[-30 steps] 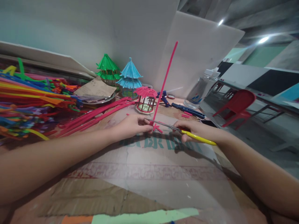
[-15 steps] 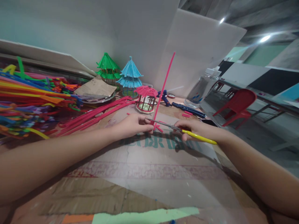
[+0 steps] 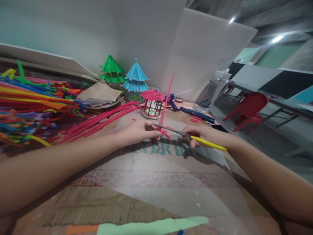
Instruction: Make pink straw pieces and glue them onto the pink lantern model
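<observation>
My left hand (image 3: 145, 130) pinches the lower end of a pink pipe cleaner (image 3: 168, 98), which stands nearly upright from the fingertips. In my right hand (image 3: 197, 133) is a pair of yellow-handled scissors (image 3: 207, 143), its blades reaching left across the pipe cleaner just above my left thumb. Whether the blades are fully closed is too small to tell. Short pink pieces (image 3: 166, 134) lie under the blades. Just behind my hands stands a small pavilion (image 3: 153, 104) with a pink pipe-cleaner roof and brown posts.
A bundle of pink pipe cleaners (image 3: 100, 122) lies left, beside a heap of many-coloured ones (image 3: 36, 101). Behind stand a green pavilion (image 3: 111, 70) and a blue pavilion (image 3: 136, 80). A glue gun (image 3: 172, 102), dark pliers-like tool (image 3: 197, 115) and clear bottle (image 3: 210, 93) sit at the back right.
The upright pink pipe cleaner now stands lower, its top having come down and slightly left. Both hands and the scissors are almost where they were.
</observation>
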Tool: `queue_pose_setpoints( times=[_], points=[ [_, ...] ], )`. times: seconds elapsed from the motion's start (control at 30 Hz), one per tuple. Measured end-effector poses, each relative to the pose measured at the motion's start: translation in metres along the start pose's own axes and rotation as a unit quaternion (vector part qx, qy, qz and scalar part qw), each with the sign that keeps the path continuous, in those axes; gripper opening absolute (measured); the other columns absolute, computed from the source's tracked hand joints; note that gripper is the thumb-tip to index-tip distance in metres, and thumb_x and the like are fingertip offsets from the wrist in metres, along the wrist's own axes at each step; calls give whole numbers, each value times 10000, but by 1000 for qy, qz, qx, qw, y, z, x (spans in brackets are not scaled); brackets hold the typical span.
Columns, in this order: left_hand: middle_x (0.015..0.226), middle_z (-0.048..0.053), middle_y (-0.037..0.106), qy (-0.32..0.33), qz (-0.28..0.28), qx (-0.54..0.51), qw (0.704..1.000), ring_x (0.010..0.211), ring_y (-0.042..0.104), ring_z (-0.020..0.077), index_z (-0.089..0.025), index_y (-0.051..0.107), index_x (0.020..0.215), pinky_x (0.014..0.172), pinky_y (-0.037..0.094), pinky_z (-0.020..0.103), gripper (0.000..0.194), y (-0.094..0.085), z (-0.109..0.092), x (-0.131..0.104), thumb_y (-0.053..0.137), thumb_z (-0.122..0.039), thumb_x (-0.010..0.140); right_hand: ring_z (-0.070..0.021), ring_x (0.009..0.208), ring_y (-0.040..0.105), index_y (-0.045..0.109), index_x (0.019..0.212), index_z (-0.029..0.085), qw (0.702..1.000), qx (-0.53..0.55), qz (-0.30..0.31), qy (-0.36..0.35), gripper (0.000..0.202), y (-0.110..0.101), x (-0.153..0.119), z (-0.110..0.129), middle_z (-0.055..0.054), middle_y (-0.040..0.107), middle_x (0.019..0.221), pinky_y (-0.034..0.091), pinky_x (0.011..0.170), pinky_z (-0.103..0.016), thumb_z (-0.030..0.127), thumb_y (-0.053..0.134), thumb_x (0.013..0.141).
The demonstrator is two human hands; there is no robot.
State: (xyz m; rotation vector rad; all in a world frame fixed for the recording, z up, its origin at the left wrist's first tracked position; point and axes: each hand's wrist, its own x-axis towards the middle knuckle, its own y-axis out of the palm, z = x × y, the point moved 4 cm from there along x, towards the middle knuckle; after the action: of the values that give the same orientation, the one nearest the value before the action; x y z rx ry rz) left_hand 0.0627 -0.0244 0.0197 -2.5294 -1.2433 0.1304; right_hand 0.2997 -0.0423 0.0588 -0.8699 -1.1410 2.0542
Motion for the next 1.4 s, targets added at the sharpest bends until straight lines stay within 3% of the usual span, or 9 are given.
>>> queue_pose_setpoints(
  times=[0.23, 0.4, 0.5, 0.67, 0.8, 0.93, 1.03, 1.17, 1.4],
  points=[
    [798, 63, 739, -1, -1, -10, 1000, 735, 672, 165, -151, 665, 835, 599, 463, 230, 243, 0, 3, 1, 641, -391, 809, -161, 687, 513, 610, 956, 174, 999, 7, -42, -25, 334, 0, 2, -5, -27, 598, 820, 365, 598, -258, 471, 579, 807],
    [800, 38, 731, 22, -87, 56, 994, 762, 662, 178, -163, 678, 782, 663, 474, 248, 260, -10, 3, 2, 633, -418, 805, -110, 535, 442, 554, 1049, 185, 986, 128, -110, 2, 424, -12, -4, -17, -2, 540, 796, 345, 491, -244, 536, 539, 812],
    [781, 39, 712, 35, -149, 120, 981, 732, 635, 179, -147, 694, 791, 653, 460, 254, 251, -19, 2, 3, 635, -391, 802, -148, 661, 503, 596, 1000, 182, 995, 63, -74, -12, 435, -10, -5, -5, -11, 555, 804, 376, 571, -255, 552, 611, 773],
    [906, 60, 723, 44, -176, 138, 974, 832, 642, 200, -153, 720, 899, 759, 472, 273, 249, -23, 1, 5, 602, -360, 824, -181, 742, 546, 629, 1048, 232, 995, -85, -55, -1, 456, 8, -1, 24, -18, 620, 841, 357, 601, -257, 547, 696, 725],
    [979, 74, 714, 40, -200, 152, 967, 886, 633, 212, -142, 701, 974, 784, 468, 276, 280, -22, -5, 3, 555, -346, 849, -222, 876, 577, 580, 1242, 274, 986, -137, -86, -26, 464, 18, 0, 32, -64, 657, 1023, 396, 689, -287, 435, 639, 810],
    [883, 61, 693, 46, -196, 152, 968, 803, 614, 195, -131, 673, 879, 700, 446, 254, 273, -22, -7, 3, 523, -359, 867, -233, 936, 580, 526, 1333, 292, 982, -166, -74, -60, 459, 16, -5, 36, -89, 643, 1090, 416, 750, -306, 377, 544, 881],
    [824, 45, 676, 38, -189, 139, 971, 751, 597, 178, -136, 659, 848, 654, 431, 240, 295, -22, -6, 2, 515, -392, 875, -225, 946, 591, 589, 1242, 264, 986, -146, -66, -52, 371, 10, -7, 39, -83, 655, 1077, 421, 765, -300, 400, 505, 908],
    [770, 36, 657, 32, -190, 124, 973, 715, 582, 168, -144, 652, 794, 624, 430, 231, 321, -20, -10, 0, 526, -431, 863, -196, 791, 614, 646, 1003, 199, 980, -137, -135, 59, 305, -4, 5, 27, -74, 697, 924, 398, 657, -277, 391, 418, 940],
    [740, 33, 624, 17, -171, 36, 984, 680, 581, 156, -139, 627, 793, 611, 465, 236, 350, -16, -8, 2, 570, -484, 818, -202, 694, 601, 699, 780, 174, 964, -205, -114, 123, 357, -14, 65, 3, -109, 709, 824, 333, 564, -282, 431, 473, 879]
  ],
)
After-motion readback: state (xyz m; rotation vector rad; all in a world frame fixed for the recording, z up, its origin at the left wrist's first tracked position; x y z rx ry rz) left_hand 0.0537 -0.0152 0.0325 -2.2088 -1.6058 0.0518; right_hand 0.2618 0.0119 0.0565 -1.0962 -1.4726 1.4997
